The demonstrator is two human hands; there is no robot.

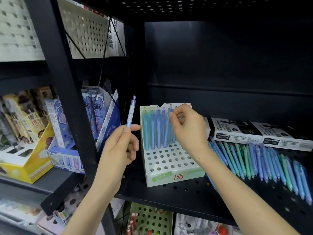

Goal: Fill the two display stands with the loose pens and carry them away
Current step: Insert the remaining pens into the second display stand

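Right hand (189, 128) pinches pen (167, 131) near top; we keep it vertical, press till seated in stand (186, 175). Hole hidden, likely next free. Left hand (118, 146), fingers clamped on spare pen (131, 112), upright, ready. Loose pens (254, 161) lie right of stand on shelf (177, 194).

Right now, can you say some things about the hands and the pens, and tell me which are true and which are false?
1. The left hand holds a pale blue pen upright. True.
2. The right hand pinches a blue pen standing in the white cardboard stand with round holes. True.
3. Every hole in that stand has a pen in it. False: the front rows of holes are empty.
4. The loose blue and green pens lie to the left of the stand. False: they lie to its right, on the black perforated shelf.
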